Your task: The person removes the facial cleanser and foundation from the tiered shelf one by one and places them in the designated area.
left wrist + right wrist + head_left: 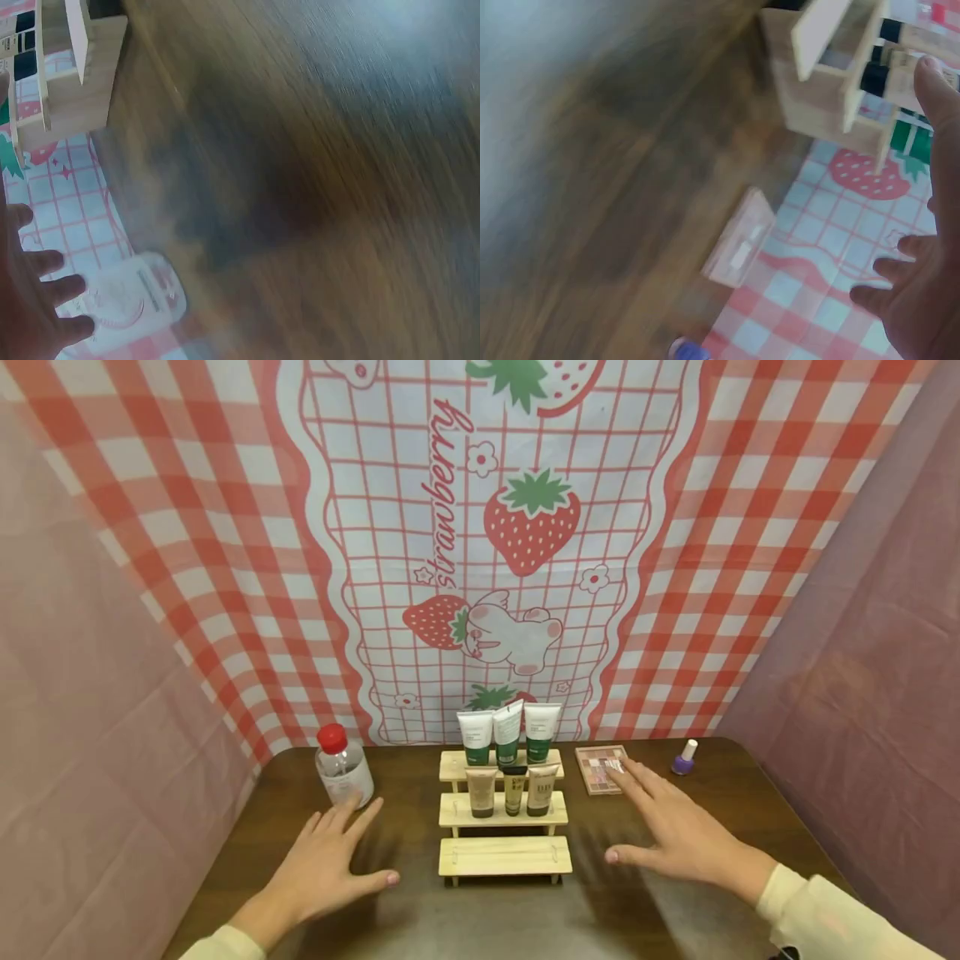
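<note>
My left hand (318, 864) hovers over the table's left side with fingers spread and nothing in it. Just beyond its fingertips stands a clear bottle (345, 772) with a red cap and white label. My right hand (678, 822) is over the right side, fingers extended and thumb apart, also holding nothing. Its fingertips overlap the edge of an eyeshadow palette (596, 770) in the head view. Between the hands stands a three-step wooden rack (504, 857). White-and-green tubes (476, 737) line its top step, smaller beige tubes (482, 792) and a dark-capped tube (514, 789) the middle one.
A purple nail polish bottle (683, 760) with a white cap stands at the back right of the dark wooden table (405, 918). Behind rises a strawberry-print checked cloth (525, 635). Pinkish fabric walls (862, 677) close in both sides.
</note>
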Motion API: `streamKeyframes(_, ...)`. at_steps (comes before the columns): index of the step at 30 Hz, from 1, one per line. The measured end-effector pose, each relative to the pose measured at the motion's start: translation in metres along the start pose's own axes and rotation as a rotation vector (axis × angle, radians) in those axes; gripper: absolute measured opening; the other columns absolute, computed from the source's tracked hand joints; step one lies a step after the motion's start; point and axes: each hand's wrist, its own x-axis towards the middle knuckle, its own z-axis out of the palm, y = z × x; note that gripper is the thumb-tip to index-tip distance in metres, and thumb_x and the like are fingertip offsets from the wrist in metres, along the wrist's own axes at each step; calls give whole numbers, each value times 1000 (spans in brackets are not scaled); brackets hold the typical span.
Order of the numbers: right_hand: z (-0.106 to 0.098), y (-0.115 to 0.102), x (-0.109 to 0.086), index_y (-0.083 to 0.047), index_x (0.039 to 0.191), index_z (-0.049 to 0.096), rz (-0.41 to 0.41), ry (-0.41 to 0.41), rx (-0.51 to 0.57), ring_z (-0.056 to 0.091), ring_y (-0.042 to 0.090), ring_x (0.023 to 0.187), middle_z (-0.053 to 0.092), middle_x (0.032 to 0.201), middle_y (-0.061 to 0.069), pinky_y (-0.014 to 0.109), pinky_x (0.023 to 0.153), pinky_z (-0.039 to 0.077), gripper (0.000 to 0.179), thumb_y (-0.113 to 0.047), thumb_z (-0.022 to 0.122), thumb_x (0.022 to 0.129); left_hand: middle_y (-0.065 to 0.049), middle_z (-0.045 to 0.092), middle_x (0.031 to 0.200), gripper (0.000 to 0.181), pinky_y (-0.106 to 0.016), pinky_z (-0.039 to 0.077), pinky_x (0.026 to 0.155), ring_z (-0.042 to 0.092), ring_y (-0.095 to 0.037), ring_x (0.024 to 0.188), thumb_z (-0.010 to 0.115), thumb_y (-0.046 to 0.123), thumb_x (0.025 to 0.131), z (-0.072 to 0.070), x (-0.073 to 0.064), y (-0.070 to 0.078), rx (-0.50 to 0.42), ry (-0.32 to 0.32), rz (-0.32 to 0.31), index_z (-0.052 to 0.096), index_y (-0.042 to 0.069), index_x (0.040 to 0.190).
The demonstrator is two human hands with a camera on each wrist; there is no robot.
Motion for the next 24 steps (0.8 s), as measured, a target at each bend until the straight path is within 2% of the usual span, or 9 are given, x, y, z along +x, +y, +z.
streamKeyframes(4, -5, -9, 15, -20, 162, 28, 17, -7, 208, 39, 45, 145, 30, 166, 16, 65, 103, 52, 107, -71, 72, 80, -16, 49, 153, 100, -66, 49, 106, 53, -43, 134, 63, 81, 81, 2, 7, 10, -206, -72, -91, 42, 19, 157)
streamKeyframes(8, 1, -17, 33, -13, 156, 39, 21, 38, 372, 50, 42, 138, 45, 157, 15, 63, 105, 52, 97, -56, 82, 80, -15, 60, 141, 83, -52, 59, 93, 64, -33, 118, 73, 63, 86, 10, 16, 24, -531, -123, -206, 51, 15, 149)
streamKeyframes(10, 6, -21, 42, -8, 150, 45, 26, 62, 439, 58, 38, 129, 53, 149, 15, 56, 104, 55, 89, -46, 86, 81, -15, 65, 130, 73, -43, 61, 85, 66, -28, 109, 76, 51, 88, 14, 21, 31, -683, -131, -229, 54, 10, 145)
streamKeyframes(13, 16, -26, 55, -3, 144, 50, 57, 70, 540, 63, 37, 121, 58, 141, 17, 49, 98, 60, 78, -33, 87, 83, -15, 68, 118, 67, -39, 62, 75, 68, -27, 99, 76, 38, 92, 22, 27, 41, -869, -169, -236, 53, 0, 143)
streamKeyframes(17, 27, -32, 65, -1, 142, 51, 119, 57, 645, 64, 38, 116, 61, 134, 20, 47, 92, 63, 72, -27, 86, 85, -16, 70, 113, 68, -46, 64, 70, 70, -29, 90, 73, 30, 94, 37, 33, 49, -1021, -219, -266, 47, -9, 144)
streamKeyframes(21, 37, -36, 71, 1, 138, 52, 177, 45, 710, 67, 36, 111, 65, 126, 20, 41, 88, 65, 69, -25, 87, 84, -17, 69, 115, 68, -50, 66, 70, 71, -28, 88, 73, 25, 96, 49, 37, 53, -1094, -251, -324, 44, -11, 144)
streamKeyframes(24, 43, -37, 75, 0, 131, 56, 215, 53, 728, 70, 33, 108, 68, 120, 17, 35, 86, 65, 62, -23, 87, 83, -17, 70, 114, 69, -48, 66, 69, 71, -28, 87, 74, 22, 94, 54, 37, 54, -1141, -266, -366, 43, -12, 144)
